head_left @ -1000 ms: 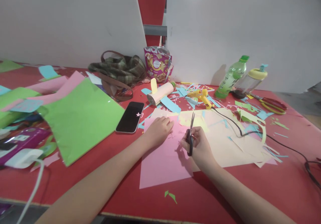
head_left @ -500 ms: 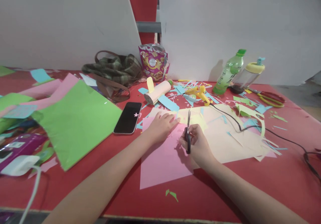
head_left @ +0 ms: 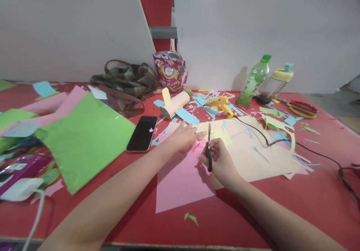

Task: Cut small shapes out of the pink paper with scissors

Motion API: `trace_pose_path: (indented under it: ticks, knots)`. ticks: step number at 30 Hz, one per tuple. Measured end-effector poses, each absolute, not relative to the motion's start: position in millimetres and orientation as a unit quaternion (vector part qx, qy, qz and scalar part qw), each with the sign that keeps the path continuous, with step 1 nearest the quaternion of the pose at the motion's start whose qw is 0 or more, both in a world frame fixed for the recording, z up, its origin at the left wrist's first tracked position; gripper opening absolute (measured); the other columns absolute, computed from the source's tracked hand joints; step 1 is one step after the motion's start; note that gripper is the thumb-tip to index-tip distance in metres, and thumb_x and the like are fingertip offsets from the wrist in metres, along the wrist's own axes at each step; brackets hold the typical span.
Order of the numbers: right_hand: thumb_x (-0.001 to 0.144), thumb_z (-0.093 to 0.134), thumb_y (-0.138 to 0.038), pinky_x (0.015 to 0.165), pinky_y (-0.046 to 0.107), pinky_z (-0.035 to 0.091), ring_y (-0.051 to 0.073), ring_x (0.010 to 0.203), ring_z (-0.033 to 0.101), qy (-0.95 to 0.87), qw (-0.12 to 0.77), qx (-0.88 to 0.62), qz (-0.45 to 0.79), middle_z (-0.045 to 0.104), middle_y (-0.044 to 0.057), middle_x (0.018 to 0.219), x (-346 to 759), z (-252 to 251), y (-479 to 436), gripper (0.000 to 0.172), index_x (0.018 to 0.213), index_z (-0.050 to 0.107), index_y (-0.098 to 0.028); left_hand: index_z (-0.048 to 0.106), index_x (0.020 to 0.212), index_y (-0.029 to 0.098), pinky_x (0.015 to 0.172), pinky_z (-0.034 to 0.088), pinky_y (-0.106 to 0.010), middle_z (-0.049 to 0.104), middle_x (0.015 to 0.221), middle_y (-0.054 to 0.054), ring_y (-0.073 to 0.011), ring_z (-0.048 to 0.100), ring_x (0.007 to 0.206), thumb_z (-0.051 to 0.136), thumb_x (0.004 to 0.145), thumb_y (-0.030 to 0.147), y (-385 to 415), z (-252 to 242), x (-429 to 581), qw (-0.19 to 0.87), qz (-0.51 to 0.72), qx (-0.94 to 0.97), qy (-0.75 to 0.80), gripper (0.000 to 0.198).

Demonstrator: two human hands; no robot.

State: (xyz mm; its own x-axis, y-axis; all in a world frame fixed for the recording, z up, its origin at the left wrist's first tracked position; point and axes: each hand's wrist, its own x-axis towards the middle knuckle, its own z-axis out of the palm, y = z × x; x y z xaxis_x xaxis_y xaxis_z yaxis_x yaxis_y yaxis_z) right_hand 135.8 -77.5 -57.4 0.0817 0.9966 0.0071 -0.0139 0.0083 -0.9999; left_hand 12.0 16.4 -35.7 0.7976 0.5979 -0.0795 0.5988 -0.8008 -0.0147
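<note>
My right hand (head_left: 223,163) is closed round the dark handles of a pair of scissors (head_left: 209,155), whose blades point up and away from me. Under it lies a pink sheet of paper (head_left: 180,187). My left hand (head_left: 184,136) rests on the upper part of this sheet, one finger stretched toward the scissors and the others partly bent; no object shows in it. A few small pink scraps (head_left: 199,146) lie between the two hands. Beyond them is a pale yellow paper (head_left: 221,134), on top of a large cream sheet (head_left: 253,165).
Left of my hands lie a phone (head_left: 142,134) and a green sheet (head_left: 87,142). Behind are a cardboard tube with paper fins (head_left: 176,104), a yellow glue gun (head_left: 221,104) with a black cord (head_left: 253,131), a green bottle (head_left: 254,80) and red-and-yellow-handled scissors (head_left: 303,108).
My left hand's fingers have drawn in, with one now extended to the right. The scissors and my right hand stay nearly in place; the view has shifted slightly.
</note>
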Motion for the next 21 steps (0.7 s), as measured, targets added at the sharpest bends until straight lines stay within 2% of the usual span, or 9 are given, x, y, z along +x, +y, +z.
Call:
trace_pose_path:
  ticks: [3,7,11,16,21]
  knots:
    - [0.059,0.053,-0.007,0.046,0.021,0.038,0.009,0.050,0.045,-0.477,0.526,-0.512,0.483,0.047,-0.007,0.060,136.1,-56.9,-77.6,0.028,0.073,0.035,-0.023,0.037,0.116,0.024,0.084,0.023,-0.045,0.052,0.096,-0.008,-0.0275,0.044,0.093,0.052,0.058,0.012,14.5,-38.2,4.9,-0.001,-0.025,0.945,0.326,0.060]
    - [0.060,0.052,-0.007,0.047,0.021,0.037,0.009,0.052,0.044,-0.477,0.527,-0.509,0.485,0.047,-0.007,0.060,136.9,-56.8,-77.9,0.028,0.074,0.035,-0.023,0.040,0.113,0.021,0.078,0.033,-0.035,0.053,0.098,-0.007,-0.0220,0.047,0.093,0.041,0.068,0.007,12.4,-45.4,-8.5,0.032,0.030,0.934,0.356,0.047]
    - [0.060,0.053,-0.008,0.048,0.022,0.038,0.009,0.053,0.045,-0.478,0.532,-0.502,0.487,0.046,-0.007,0.060,138.1,-57.5,-77.5,0.028,0.075,0.034,-0.023,0.048,0.102,0.017,0.080,0.037,-0.030,0.054,0.097,-0.007,-0.0176,0.047,0.093,0.039,0.069,0.006,9.7,-49.9,-20.4,0.114,0.101,0.917,0.369,0.036]
    - [0.059,0.055,-0.010,0.048,0.022,0.038,0.010,0.053,0.046,-0.477,0.533,-0.504,0.485,0.046,-0.007,0.059,138.3,-56.8,-76.9,0.028,0.074,0.035,-0.023,0.053,0.095,0.018,0.085,0.037,-0.031,0.056,0.099,-0.005,-0.0169,0.049,0.095,0.040,0.068,0.009,4.2,-49.5,-23.3,0.217,0.214,0.839,0.451,0.030]
    - [0.060,0.057,-0.011,0.047,0.021,0.038,0.010,0.056,0.047,-0.463,0.551,-0.493,0.489,0.047,-0.007,0.062,138.6,-55.5,-76.0,0.029,0.073,0.034,-0.024,0.055,0.082,0.017,0.070,0.044,-0.028,0.061,0.084,-0.003,-0.0162,0.056,0.076,0.042,0.070,0.020,-4.6,-52.2,-19.0,0.259,0.267,0.769,0.521,0.018]
